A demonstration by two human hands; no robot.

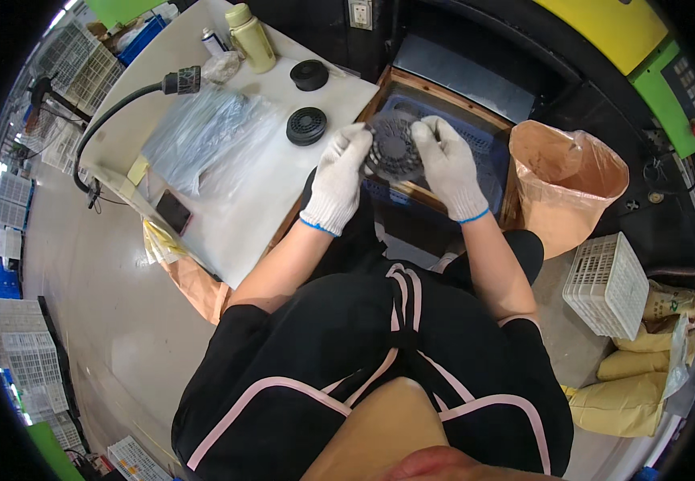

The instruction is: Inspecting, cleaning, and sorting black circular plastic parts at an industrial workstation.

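Between my two white-gloved hands is a round black grille-like part (396, 147) with radial slots and a solid round centre. My left hand (339, 172) pinches its left edge, and my right hand (447, 164) pinches the right edge. The part is held up over a blue plastic crate (476, 136) in a wooden frame. On the white table to the left lie two stacks of similar black round parts, one nearer (306, 127) and one farther (309, 75).
Plastic bags (203, 136), a phone (173, 212), a lamp on a bent neck (180, 81) and a pale yellow bottle (250, 40) are on or at the table (247, 240). Rightward stand a lined paper sack (564, 184), a white basket (605, 284) and yellow sacks (624, 393).
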